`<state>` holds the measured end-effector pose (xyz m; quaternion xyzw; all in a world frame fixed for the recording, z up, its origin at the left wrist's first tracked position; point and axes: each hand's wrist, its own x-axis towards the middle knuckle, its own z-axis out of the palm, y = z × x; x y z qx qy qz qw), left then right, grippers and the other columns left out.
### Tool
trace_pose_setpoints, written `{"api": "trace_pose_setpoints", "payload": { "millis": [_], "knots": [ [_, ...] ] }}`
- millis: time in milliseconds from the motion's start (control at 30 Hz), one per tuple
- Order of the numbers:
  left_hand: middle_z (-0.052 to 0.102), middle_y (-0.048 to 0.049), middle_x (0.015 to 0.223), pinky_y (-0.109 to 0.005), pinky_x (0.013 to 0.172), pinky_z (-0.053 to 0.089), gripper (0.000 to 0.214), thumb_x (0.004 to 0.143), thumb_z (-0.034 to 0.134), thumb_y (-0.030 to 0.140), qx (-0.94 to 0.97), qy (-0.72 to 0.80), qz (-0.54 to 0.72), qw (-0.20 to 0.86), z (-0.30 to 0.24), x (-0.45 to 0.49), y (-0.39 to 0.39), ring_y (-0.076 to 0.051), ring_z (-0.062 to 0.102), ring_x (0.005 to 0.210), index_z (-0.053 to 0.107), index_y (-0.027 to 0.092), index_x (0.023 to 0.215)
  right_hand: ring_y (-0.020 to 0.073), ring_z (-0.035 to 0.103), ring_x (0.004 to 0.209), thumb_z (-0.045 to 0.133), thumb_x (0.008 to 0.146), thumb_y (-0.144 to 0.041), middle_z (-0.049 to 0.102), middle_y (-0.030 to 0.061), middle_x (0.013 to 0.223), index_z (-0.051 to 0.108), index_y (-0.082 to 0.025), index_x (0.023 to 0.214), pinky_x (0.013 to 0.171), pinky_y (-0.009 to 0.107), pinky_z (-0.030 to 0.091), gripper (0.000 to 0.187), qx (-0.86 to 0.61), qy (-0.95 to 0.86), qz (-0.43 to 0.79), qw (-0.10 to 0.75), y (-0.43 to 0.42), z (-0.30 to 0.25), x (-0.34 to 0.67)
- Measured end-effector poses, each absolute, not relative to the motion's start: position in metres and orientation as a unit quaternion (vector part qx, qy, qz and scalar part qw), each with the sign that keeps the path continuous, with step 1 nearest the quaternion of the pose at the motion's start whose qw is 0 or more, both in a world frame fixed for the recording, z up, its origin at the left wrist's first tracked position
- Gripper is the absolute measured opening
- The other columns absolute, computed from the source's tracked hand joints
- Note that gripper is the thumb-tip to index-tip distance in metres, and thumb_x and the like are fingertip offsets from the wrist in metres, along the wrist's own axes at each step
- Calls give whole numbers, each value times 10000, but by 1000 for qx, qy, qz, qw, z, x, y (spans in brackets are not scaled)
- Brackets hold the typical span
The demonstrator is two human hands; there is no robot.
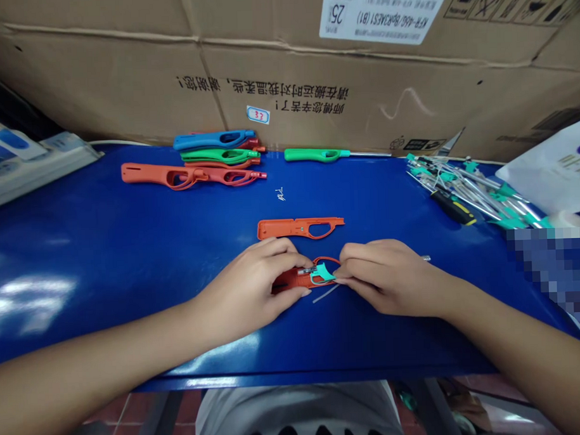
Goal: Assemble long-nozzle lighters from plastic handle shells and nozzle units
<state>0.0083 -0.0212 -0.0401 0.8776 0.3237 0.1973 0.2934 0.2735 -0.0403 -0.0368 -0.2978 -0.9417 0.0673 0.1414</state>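
Observation:
My left hand is closed around an orange lighter shell half lying on the blue table. A teal trigger piece sits in that shell. My right hand pinches the shell's right end beside the trigger; a thin metal tube tip sticks out past its knuckles. A thin clear tube lies just below the shell. A second orange shell half rests flat a little farther back.
Orange, green and blue lighter shells are piled at the back left. A green lighter lies at the back centre. Several metal tubes with teal parts lie at right. Cardboard boxes stand behind; a white bag sits far right.

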Motion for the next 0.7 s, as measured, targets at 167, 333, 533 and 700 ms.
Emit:
{"api": "trace_pose_setpoints", "payload": {
  "millis": [167, 333, 533, 700],
  "knots": [
    [654, -60, 1013, -356, 848, 548, 208, 927, 681, 232, 877, 324, 197, 296, -41, 8, -21, -212, 642, 965, 712, 203, 1131, 126, 548, 690, 408, 1068, -258, 671, 39, 927, 668, -197, 1011, 629, 279, 373, 272, -302, -942, 80, 126, -39, -38, 273],
    [656, -60, 1024, -366, 868, 545, 226, 929, 686, 233, 877, 324, 196, 296, -41, 7, -21, -221, 641, 992, 705, 199, 1152, 125, 577, 722, 427, 1063, -262, 680, 44, 958, 687, -207, 1026, 636, 275, 383, 269, -318, -934, 101, 126, -39, -38, 272],
    [666, -69, 1123, -386, 923, 524, 304, 950, 673, 248, 892, 309, 195, 265, -43, 6, -22, -233, 625, 1067, 639, 190, 1247, 123, 595, 729, 468, 1041, -252, 681, 36, 973, 706, -212, 1026, 635, 284, 389, 242, -324, -932, 103, 124, -40, -35, 274],
    [639, -68, 1088, -373, 904, 518, 335, 1018, 563, 260, 922, 274, 175, 211, -42, 6, -23, -214, 608, 1006, 617, 228, 1347, 119, 577, 691, 482, 1035, -251, 680, 31, 965, 713, -204, 1029, 618, 293, 378, 236, -317, -938, 73, 119, -41, -34, 274]
  ]
}}
